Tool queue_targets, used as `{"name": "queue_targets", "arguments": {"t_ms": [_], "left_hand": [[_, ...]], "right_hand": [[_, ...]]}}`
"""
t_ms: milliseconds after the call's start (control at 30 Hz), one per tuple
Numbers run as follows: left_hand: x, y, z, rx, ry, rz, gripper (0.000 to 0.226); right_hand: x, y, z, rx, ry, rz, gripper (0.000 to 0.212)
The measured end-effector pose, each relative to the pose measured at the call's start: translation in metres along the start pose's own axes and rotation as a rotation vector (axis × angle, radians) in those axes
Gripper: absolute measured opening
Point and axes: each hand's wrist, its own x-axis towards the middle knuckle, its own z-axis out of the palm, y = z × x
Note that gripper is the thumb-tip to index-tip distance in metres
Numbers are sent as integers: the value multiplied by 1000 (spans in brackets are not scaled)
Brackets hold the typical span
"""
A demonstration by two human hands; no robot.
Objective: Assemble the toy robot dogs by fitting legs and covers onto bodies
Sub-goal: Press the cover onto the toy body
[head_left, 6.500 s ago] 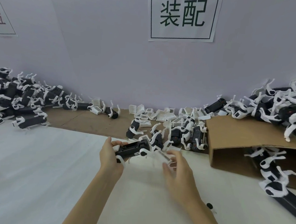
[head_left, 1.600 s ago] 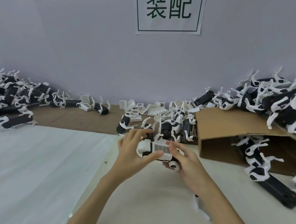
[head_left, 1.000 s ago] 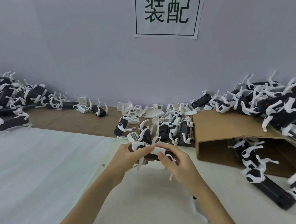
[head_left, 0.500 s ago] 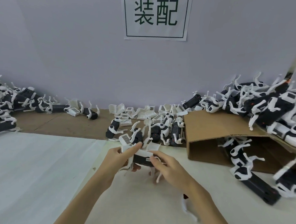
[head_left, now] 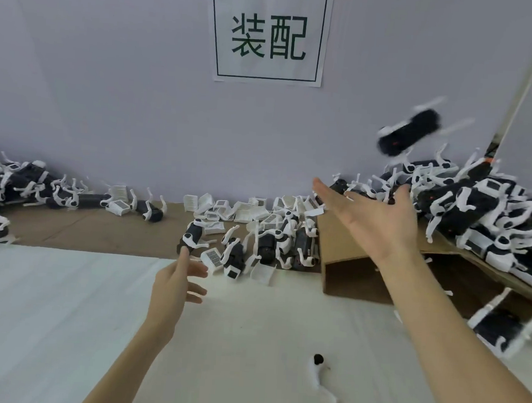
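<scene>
Above the surface's far right corner a finished toy dog (head_left: 408,132) flies, long axis tilted, beyond the right hand (head_left: 380,218), fingers spread; left hand (head_left: 173,286), open, is nearest the unfinished dogs (head_left: 264,245).

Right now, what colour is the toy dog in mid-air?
Black body with white legs, blurred; head view: toy dog.

Black-and-white toy dog (head_left: 406,134), brown cardboard box (head_left: 347,238), white sign (head_left: 268,34) with dark-green characters.
</scene>
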Motion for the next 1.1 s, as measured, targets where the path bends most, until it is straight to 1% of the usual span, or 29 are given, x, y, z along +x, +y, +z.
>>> {"name": "queue_targets", "arguments": {"t_ms": [33,100,200,233,267,333,400,433,533,600,667,767,833,867,933,1033,1100], "left_hand": [[1,-3,1,79,15,38,52],[3,-11,0,256,34,116,40],[7,-21,-1,485,30,210,26],[8,-23,-1,558,30,243,23],[9,-26,-2,614,26,275,20],[8,-29,-1,652,4,332,14],[7,-31,1,688,6,370,6],[7,-33,3,717,20,369,7],[10,-30,11,810,99,336,31],[21,-24,15,796,133,286,48],[40,-17,16,763,112,224,57],[75,-6,10,710,-20,115,55],[89,-2,5,738,-81,101,41],[94,-3,3,755,-58,125,31],[98,-7,0,705,58,167,17],[89,-7,-2,505,221,150,11],[73,-1,-1,372,249,145,10]], "right_hand": [[-2,2,-2,-76,6,15,99],[-11,18,-21,-201,13,42,85],[-34,56,-58,-194,90,129,56],[-41,69,-69,-178,127,156,51],[-46,82,-79,-151,169,176,48],[-53,100,-94,-133,253,195,49],[-54,111,-102,-166,306,224,47],[-55,114,-104,-187,324,236,45],[-54,118,-105,-225,341,267,41],[-52,118,-106,-246,340,276,40],[-51,118,-107,-260,338,278,40],[-51,118,-106,-299,359,271,38],[-51,118,-106,-313,370,263,37],[-51,117,-106,-318,371,259,38],[-52,116,-106,-331,368,250,39],[-52,115,-106,-356,365,243,41],[-52,115,-105,-364,362,245,42]]}}
